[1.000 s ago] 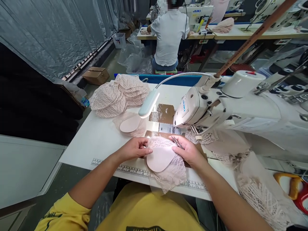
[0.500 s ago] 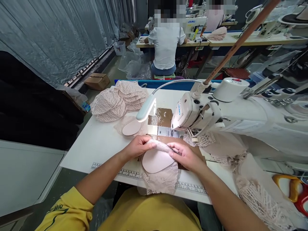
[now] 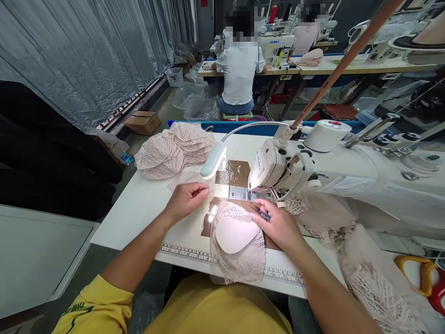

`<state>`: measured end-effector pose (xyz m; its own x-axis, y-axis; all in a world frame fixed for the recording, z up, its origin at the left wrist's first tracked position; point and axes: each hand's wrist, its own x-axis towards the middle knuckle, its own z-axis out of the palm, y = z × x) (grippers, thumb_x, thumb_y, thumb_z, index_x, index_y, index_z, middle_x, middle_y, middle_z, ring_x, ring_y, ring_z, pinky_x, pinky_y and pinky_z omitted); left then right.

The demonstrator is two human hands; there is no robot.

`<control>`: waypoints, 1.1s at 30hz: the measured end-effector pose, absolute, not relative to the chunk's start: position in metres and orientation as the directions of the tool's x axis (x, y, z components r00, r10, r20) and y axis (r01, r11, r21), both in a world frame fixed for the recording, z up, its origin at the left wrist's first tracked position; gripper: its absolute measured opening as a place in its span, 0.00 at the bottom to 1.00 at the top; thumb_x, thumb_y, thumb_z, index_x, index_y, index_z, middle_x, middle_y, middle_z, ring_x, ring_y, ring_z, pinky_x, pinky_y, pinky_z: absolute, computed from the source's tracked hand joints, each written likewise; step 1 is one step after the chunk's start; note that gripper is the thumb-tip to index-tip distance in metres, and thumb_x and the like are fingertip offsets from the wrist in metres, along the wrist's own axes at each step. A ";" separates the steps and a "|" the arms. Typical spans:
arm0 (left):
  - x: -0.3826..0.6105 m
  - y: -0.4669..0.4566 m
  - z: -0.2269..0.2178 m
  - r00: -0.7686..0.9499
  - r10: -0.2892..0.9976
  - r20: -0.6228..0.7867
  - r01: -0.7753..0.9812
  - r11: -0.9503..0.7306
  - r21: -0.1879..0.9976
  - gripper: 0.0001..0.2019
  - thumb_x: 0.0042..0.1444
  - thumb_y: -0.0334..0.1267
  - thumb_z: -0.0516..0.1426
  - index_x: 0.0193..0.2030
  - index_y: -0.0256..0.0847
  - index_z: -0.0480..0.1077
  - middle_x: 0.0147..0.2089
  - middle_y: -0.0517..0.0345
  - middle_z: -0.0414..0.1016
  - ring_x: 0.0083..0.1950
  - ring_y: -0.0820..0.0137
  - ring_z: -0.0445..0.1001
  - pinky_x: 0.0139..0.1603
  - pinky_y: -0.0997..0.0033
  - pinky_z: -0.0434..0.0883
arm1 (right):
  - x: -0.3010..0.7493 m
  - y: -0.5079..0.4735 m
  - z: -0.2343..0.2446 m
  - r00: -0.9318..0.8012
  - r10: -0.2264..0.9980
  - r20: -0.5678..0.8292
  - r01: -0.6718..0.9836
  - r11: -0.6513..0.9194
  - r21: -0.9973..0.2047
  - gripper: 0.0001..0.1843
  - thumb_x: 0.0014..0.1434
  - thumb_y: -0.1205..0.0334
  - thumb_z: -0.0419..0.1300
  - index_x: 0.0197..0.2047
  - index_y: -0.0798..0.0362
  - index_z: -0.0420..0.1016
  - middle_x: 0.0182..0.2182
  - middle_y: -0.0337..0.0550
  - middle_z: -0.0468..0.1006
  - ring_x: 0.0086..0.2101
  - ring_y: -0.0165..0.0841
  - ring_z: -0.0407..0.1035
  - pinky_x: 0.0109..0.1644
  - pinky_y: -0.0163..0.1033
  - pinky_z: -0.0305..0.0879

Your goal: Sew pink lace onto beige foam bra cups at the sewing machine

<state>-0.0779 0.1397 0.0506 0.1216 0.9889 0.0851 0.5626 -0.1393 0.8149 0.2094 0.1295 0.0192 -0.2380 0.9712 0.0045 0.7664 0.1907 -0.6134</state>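
Observation:
A white oval pad (image 3: 234, 235) lies on a piece of pale pink lace (image 3: 243, 269) at the front edge of the sewing table. My right hand (image 3: 278, 225) is closed round small dark thread snips (image 3: 264, 216), beside the pad's upper right edge. To the left, my left hand (image 3: 187, 202) has its fingers curled together over a sheer pale mesh piece (image 3: 181, 178). Whether it pinches the mesh, I cannot make out. The sewing machine head (image 3: 261, 164) stands just beyond my right hand, its needle area partly hidden.
A pile of lace pieces (image 3: 160, 155) lies at the table's back left. A lamp (image 3: 213, 160) hangs over the brown taped patch (image 3: 238, 172). More lace (image 3: 371, 273) and orange-handled scissors (image 3: 417, 273) lie at right. A person in white (image 3: 239, 74) sits ahead.
My left hand has let go of the lace and moved left to the mesh piece, covering the second white pad there. The lace and pad now lie on the table; my right hand has shifted slightly right.

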 end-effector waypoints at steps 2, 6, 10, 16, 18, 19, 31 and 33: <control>-0.086 0.155 0.051 0.068 0.984 0.167 0.671 -0.169 0.722 0.16 0.56 0.45 0.56 0.46 0.39 0.75 0.43 0.53 0.77 0.38 0.67 0.73 0.39 0.71 0.68 | 0.203 0.125 0.020 -0.305 0.942 0.142 0.742 0.329 -0.584 0.15 0.58 0.58 0.56 0.49 0.45 0.73 0.36 0.45 0.79 0.33 0.39 0.71 0.32 0.42 0.65; -0.089 0.185 0.045 0.080 0.996 0.049 0.795 -0.093 0.599 0.23 0.45 0.41 0.62 0.51 0.39 0.71 0.49 0.49 0.73 0.50 0.57 0.70 0.46 0.67 0.66 | 0.178 0.113 0.025 -0.703 0.677 0.216 0.506 0.690 -0.517 0.16 0.55 0.69 0.53 0.44 0.44 0.74 0.46 0.45 0.76 0.39 0.38 0.70 0.35 0.40 0.65; -0.081 0.194 0.038 0.110 0.991 -0.075 0.770 -0.037 0.637 0.20 0.41 0.38 0.62 0.44 0.38 0.74 0.37 0.52 0.75 0.42 0.58 0.72 0.37 0.69 0.66 | 0.177 0.113 0.034 -0.821 0.567 0.070 0.484 0.756 -0.441 0.13 0.45 0.77 0.51 0.27 0.49 0.69 0.32 0.42 0.75 0.31 0.34 0.66 0.29 0.37 0.57; -0.070 0.178 0.032 0.308 0.932 -0.189 0.585 -0.029 0.811 0.14 0.50 0.46 0.56 0.36 0.36 0.75 0.28 0.58 0.73 0.30 0.67 0.72 0.29 0.74 0.65 | 0.219 0.118 0.055 -0.634 0.759 -0.149 0.710 0.494 -0.502 0.09 0.47 0.73 0.53 0.22 0.50 0.65 0.22 0.37 0.71 0.24 0.31 0.64 0.27 0.35 0.55; -0.067 0.174 0.033 0.381 0.906 -0.184 0.466 -0.017 0.885 0.14 0.52 0.46 0.56 0.36 0.36 0.74 0.32 0.57 0.74 0.33 0.69 0.73 0.32 0.74 0.67 | 0.221 0.119 0.056 -0.582 0.802 -0.134 0.672 0.381 -0.636 0.08 0.55 0.66 0.53 0.27 0.50 0.71 0.26 0.38 0.75 0.27 0.33 0.67 0.30 0.37 0.61; -0.066 0.173 0.033 0.410 0.894 -0.178 0.397 0.001 0.918 0.14 0.53 0.46 0.57 0.36 0.36 0.73 0.33 0.57 0.75 0.34 0.69 0.73 0.34 0.74 0.67 | 0.219 0.121 0.055 -0.532 0.839 -0.115 0.644 0.313 -0.698 0.08 0.58 0.62 0.53 0.32 0.49 0.73 0.29 0.40 0.77 0.30 0.34 0.70 0.34 0.38 0.64; -0.066 0.171 0.031 0.583 0.777 -0.235 0.197 0.145 0.970 0.14 0.50 0.44 0.62 0.38 0.35 0.73 0.37 0.55 0.74 0.37 0.69 0.72 0.37 0.72 0.67 | 0.159 0.145 0.029 -0.516 0.842 -0.159 0.329 0.024 -0.944 0.20 0.56 0.53 0.60 0.50 0.52 0.74 0.46 0.46 0.78 0.45 0.42 0.72 0.49 0.47 0.69; -0.071 0.172 0.031 0.628 0.732 -0.265 0.256 0.127 0.958 0.15 0.48 0.41 0.63 0.40 0.35 0.73 0.37 0.56 0.74 0.38 0.69 0.72 0.37 0.73 0.67 | 0.164 0.142 0.027 -0.496 0.856 -0.148 0.375 0.057 -0.925 0.14 0.58 0.52 0.58 0.41 0.52 0.76 0.36 0.42 0.79 0.37 0.38 0.73 0.39 0.42 0.70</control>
